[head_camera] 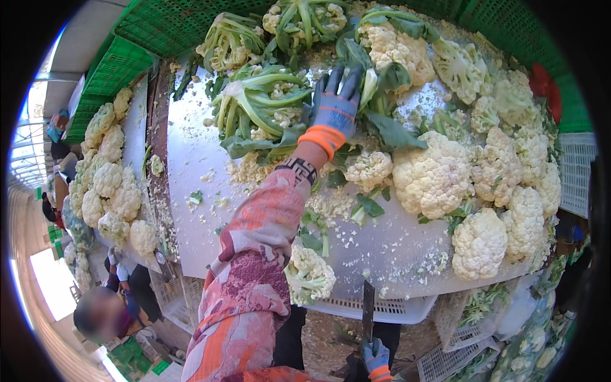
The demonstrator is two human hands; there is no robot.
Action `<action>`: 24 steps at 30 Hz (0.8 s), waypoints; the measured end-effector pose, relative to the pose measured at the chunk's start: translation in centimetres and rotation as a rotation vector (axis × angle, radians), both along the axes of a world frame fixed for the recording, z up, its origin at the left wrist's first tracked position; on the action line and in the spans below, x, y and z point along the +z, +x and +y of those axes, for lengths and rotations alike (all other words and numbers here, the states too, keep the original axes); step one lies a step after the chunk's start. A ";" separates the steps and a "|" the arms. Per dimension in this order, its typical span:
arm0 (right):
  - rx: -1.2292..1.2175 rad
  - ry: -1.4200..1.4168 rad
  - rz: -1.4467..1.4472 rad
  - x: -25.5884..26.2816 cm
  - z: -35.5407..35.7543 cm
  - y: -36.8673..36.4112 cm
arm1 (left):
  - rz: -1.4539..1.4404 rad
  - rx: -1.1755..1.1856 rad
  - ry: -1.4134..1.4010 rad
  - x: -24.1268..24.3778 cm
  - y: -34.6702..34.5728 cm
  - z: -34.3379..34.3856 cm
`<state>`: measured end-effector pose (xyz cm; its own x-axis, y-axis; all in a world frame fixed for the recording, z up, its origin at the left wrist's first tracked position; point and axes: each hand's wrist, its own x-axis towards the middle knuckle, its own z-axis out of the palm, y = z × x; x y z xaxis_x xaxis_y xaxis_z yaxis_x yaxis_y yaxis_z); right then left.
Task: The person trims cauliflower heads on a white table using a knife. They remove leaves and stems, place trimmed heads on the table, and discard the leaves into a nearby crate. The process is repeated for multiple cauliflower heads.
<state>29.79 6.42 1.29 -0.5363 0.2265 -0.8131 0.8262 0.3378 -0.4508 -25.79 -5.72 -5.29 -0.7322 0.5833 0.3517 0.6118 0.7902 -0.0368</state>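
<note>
My left hand (336, 98), in a grey-blue glove with dark fingertips and an orange cuff, reaches across the metal table (191, 148). Its fingers are spread beside a leafy cauliflower head (258, 105) lying stem up, and near some green leaves (394, 129); whether the fingertips press on anything is unclear. Down at the near edge, my right hand (374, 354), gloved alike, is closed around a knife whose dark blade (368, 305) points up toward the table. A cut cauliflower (310, 274) shows beside my left sleeve, at the near edge.
Trimmed cauliflowers (432, 174) are heaped on the right, with green plastic crates (160, 26) along the far side. A white basket (405, 310) sits under the near edge. More cauliflowers (110, 181) lie on the left table, where another person (107, 310) works. Crumbs and leaf scraps litter the metal.
</note>
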 end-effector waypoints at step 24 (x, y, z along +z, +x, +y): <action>-0.139 -0.120 -0.071 -1.8 -0.4 0.6 | -0.519 0.059 -0.330 -3.3 1.8 -0.1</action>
<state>30.35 6.03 -0.56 -0.4472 0.1936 -0.8732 0.8922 0.1658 -0.4202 -23.97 -5.86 -8.56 -0.7935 0.5541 -0.2518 0.5713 0.8207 0.0057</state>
